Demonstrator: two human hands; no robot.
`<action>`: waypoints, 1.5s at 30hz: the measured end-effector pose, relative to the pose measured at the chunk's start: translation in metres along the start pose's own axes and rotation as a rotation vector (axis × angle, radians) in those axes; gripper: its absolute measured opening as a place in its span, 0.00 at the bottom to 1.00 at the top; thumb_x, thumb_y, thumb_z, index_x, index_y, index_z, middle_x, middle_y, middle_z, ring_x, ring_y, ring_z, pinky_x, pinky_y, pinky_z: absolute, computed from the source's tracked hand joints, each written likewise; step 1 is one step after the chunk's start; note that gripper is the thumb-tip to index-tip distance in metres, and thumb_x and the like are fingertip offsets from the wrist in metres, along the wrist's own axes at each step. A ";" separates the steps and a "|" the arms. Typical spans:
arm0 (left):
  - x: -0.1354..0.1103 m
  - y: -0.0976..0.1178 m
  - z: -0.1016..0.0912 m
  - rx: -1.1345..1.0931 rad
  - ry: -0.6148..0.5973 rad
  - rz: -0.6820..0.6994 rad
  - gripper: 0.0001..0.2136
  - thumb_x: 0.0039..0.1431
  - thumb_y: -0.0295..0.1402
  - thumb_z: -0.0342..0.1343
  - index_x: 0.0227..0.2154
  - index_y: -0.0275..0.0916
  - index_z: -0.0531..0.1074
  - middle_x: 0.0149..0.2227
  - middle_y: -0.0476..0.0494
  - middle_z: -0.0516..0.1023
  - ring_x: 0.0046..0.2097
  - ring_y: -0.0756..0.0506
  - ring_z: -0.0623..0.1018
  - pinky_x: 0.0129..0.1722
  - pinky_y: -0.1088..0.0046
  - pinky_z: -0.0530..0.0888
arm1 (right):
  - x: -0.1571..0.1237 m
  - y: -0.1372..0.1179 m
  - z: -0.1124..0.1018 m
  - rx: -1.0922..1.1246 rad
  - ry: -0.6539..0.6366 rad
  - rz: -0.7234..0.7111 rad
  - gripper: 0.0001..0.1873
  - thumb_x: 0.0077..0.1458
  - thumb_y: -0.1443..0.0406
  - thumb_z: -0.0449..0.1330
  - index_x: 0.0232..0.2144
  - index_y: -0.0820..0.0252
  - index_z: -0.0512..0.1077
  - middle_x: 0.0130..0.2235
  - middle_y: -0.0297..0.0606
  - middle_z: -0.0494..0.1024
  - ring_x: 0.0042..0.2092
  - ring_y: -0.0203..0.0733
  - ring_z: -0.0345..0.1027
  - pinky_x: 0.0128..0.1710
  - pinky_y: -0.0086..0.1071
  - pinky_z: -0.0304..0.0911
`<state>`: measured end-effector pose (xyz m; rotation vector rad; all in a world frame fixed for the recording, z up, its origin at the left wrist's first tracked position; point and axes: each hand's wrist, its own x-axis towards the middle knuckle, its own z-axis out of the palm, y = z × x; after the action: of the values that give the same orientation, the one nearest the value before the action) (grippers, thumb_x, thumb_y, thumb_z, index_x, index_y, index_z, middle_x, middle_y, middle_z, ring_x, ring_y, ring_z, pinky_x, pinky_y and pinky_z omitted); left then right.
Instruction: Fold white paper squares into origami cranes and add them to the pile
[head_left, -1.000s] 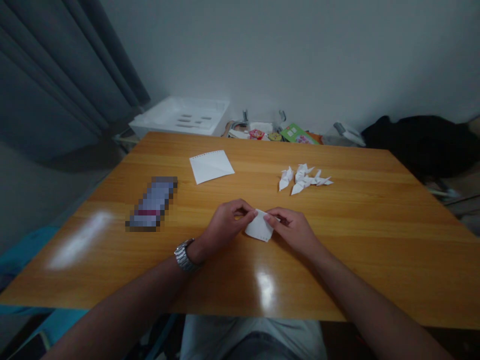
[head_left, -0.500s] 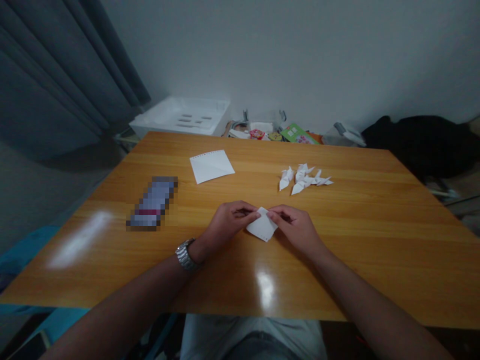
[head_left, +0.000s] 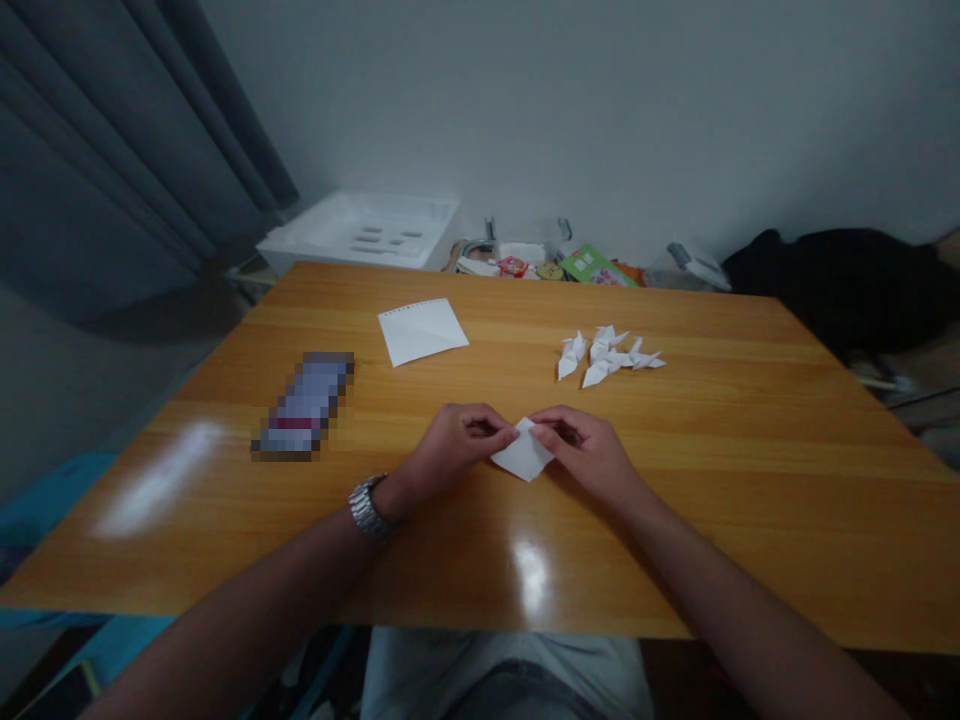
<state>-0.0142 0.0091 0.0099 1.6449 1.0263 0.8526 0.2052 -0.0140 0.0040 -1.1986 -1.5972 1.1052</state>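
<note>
A small folded white paper lies at the middle of the wooden table, its upper corners pinched between my hands. My left hand, with a steel wristwatch on its wrist, holds the paper's left side between its fingers. My right hand grips the right side. The fingers hide the paper's upper part. Farther off lies a flat white paper sheet with a perforated top edge. Several white origami cranes sit in a cluster to the right of it.
A pixelated, blurred purple object lies at the table's left. Beyond the far edge stand a white plastic tray, assorted packets and a dark cloth heap. A grey curtain hangs at the left.
My hands have drawn slightly closer, and the paper now looks narrower and more pointed at the bottom. The table items have not moved.
</note>
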 end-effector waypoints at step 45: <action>-0.001 0.003 -0.001 0.206 0.008 0.064 0.12 0.65 0.41 0.59 0.36 0.38 0.81 0.36 0.44 0.85 0.36 0.47 0.82 0.35 0.75 0.75 | 0.003 0.001 -0.008 -0.054 0.099 0.003 0.13 0.60 0.54 0.63 0.37 0.57 0.80 0.35 0.39 0.83 0.36 0.44 0.76 0.37 0.35 0.70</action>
<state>-0.0148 0.0083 0.0127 1.8572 1.1023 0.8169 0.2121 -0.0094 0.0059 -1.2719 -1.5582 0.9952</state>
